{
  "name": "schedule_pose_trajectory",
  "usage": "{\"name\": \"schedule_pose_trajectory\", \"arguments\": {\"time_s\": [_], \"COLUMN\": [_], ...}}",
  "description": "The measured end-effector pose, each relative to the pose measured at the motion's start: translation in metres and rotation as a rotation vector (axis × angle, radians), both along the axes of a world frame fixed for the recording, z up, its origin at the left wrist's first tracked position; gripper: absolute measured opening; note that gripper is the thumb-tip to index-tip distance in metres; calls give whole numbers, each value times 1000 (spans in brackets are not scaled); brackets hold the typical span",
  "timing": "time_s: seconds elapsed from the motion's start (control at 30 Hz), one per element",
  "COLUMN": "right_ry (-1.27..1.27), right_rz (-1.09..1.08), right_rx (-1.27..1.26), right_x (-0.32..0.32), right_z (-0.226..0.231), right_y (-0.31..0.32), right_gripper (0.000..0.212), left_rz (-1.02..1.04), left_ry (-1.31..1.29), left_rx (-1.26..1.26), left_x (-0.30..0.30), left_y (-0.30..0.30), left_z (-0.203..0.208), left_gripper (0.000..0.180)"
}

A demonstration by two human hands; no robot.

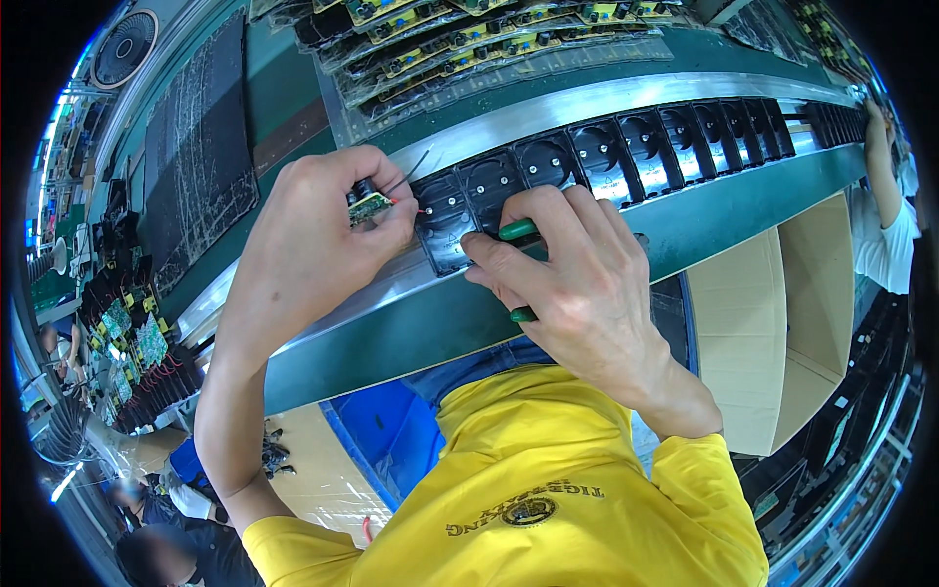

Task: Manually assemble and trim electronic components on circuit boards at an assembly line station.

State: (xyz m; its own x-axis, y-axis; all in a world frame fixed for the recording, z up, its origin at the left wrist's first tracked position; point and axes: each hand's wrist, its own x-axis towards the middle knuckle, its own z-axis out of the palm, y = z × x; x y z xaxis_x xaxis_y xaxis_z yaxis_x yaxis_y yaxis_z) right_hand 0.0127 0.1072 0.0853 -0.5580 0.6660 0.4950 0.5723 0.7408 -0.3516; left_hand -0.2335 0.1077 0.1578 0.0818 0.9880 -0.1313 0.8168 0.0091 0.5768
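Note:
My left hand (311, 230) pinches a small green circuit board (370, 207) with dark components on it. A thin dark wire sticks up from its grip, and a bit of red shows by the fingertips. My right hand (592, 284) is wrapped round green-handled pliers (517, 230); their jaws are hidden, so the exact kind cannot be told. Its thumb and fingertips are at the nearest black plastic housing (446, 243), the left end of a row of black housings (602, 164). The board is just left of that end housing.
The row lies along a metal rail (548, 112) on a green bench (391, 338). Stacked circuit boards (469, 54) stand behind. An open cardboard box (738, 342) is at right, near another person's arm (883, 166). More wired boards (132, 338) lie at left.

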Motion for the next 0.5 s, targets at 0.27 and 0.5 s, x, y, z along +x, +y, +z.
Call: {"name": "schedule_pose_trajectory", "arguments": {"time_s": [0.27, 0.5], "right_ry": [-8, -11], "right_rz": [-3, -7], "right_rx": [4, -16], "right_x": [0, 0], "right_z": [2, 2], "right_y": [0, 0], "right_gripper": [22, 22], "left_rz": [-9, -3], "left_ry": [-48, -33], "left_rx": [-4, -2], "left_x": [-1, -3], "left_y": [1, 1], "left_z": [0, 0], "left_gripper": [6, 6]}}
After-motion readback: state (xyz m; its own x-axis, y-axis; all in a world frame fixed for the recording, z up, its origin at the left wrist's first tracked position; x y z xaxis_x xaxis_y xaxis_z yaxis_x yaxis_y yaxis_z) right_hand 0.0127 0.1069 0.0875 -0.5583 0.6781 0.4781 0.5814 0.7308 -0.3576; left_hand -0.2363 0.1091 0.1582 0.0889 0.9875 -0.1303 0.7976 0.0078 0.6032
